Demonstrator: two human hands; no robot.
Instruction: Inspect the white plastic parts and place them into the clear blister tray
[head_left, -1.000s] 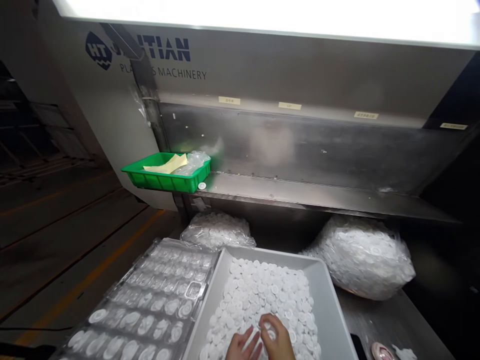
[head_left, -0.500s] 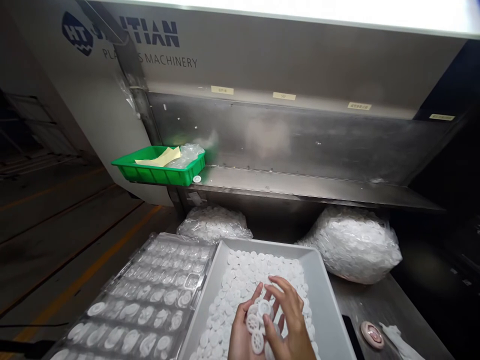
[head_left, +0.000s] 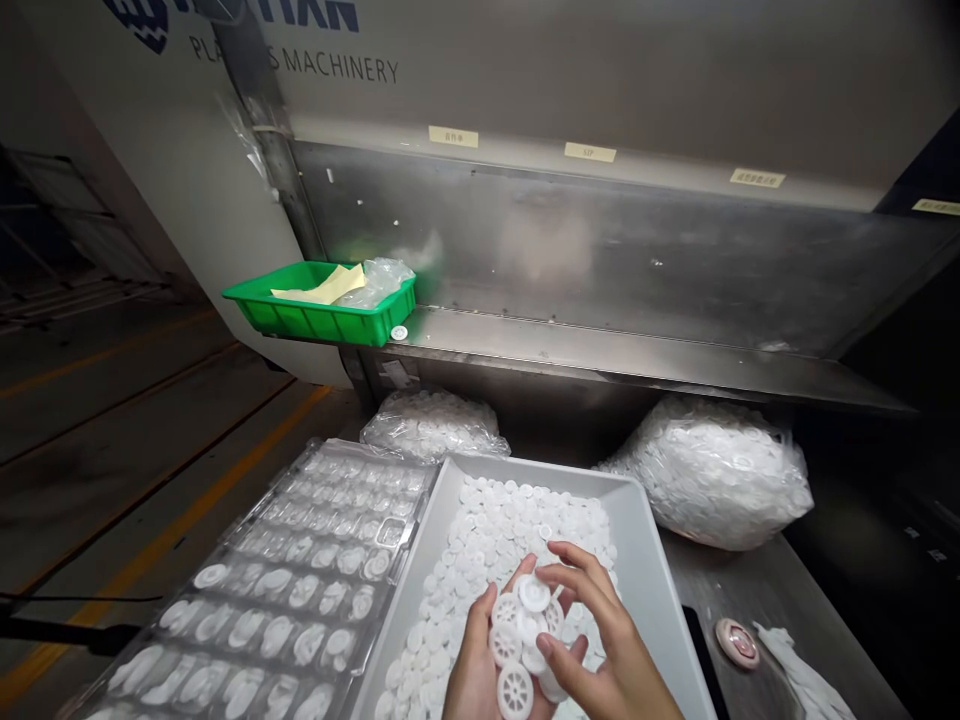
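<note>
Several small white plastic wheels (head_left: 515, 690), some with spokes, lie bunched in my cupped left hand (head_left: 472, 655) above the grey bin. My right hand (head_left: 611, 640) curls around the bunch from the right, its thumb and fingertips at the wheels' edges. Part of the bunch is hidden behind the right fingers. Below both hands, the grey bin (head_left: 652, 560) holds a thick layer of the same white wheels. Left of it lies a clear plastic blister tray (head_left: 386, 605), its rows of pockets filled with white round parts.
A clear bag of white parts (head_left: 720, 480) sits behind the bin at right, and a second bag (head_left: 435, 425) at left. A green tray (head_left: 315, 320) with paper and plastic stands on the metal shelf (head_left: 600, 360). A pink round object (head_left: 737, 643) and white glove-like cloth (head_left: 802, 670) lie right.
The view has tilted down slightly. My left hand has turned so more of the wheels show, and the right thumb and fingers have shifted around the bunch.
</note>
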